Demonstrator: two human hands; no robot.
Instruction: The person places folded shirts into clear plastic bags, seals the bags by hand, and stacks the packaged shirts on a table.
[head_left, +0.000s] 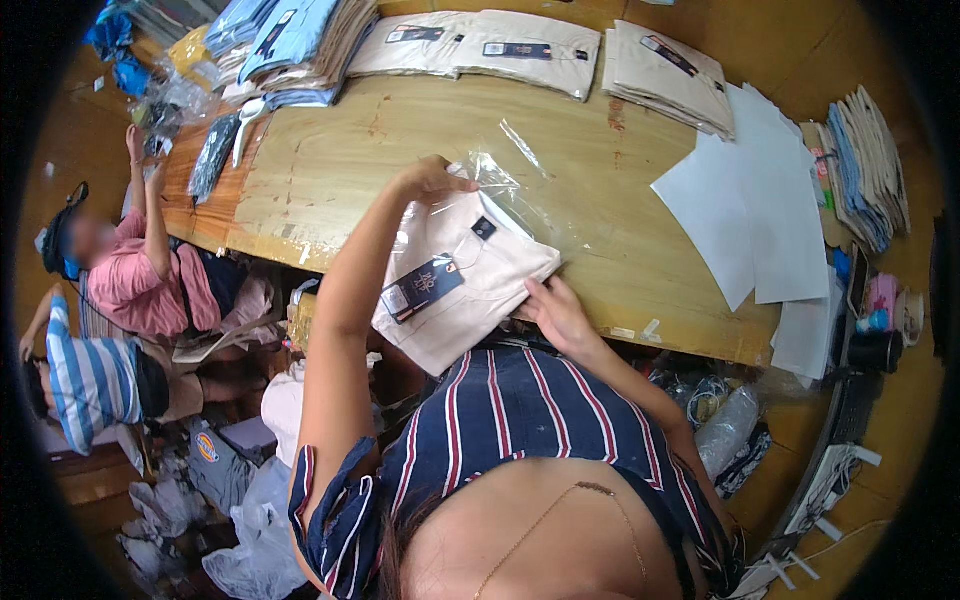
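Observation:
A folded pale pink shirt point(470, 265) with a dark hang tag and a dark neck label lies tilted across the near table edge, against my body. Clear plastic point(495, 180) spreads loosely past its far end and catches the light. My left hand point(437, 180) reaches over to the far left corner, fingers closed on the bagged shirt's edge there. At the near right corner, my right hand point(560, 315) pinches the shirt's edge, thumb on top and the other fingers partly hidden below.
Packed pale shirts point(530, 50) line the table's far side, beside a tall stack of folded shirts point(290, 50). White paper sheets point(745, 190) lie right, near more folded garments point(860, 170). A white plastic spoon point(246, 130) rests at left. Two people point(150, 290) sit leftward.

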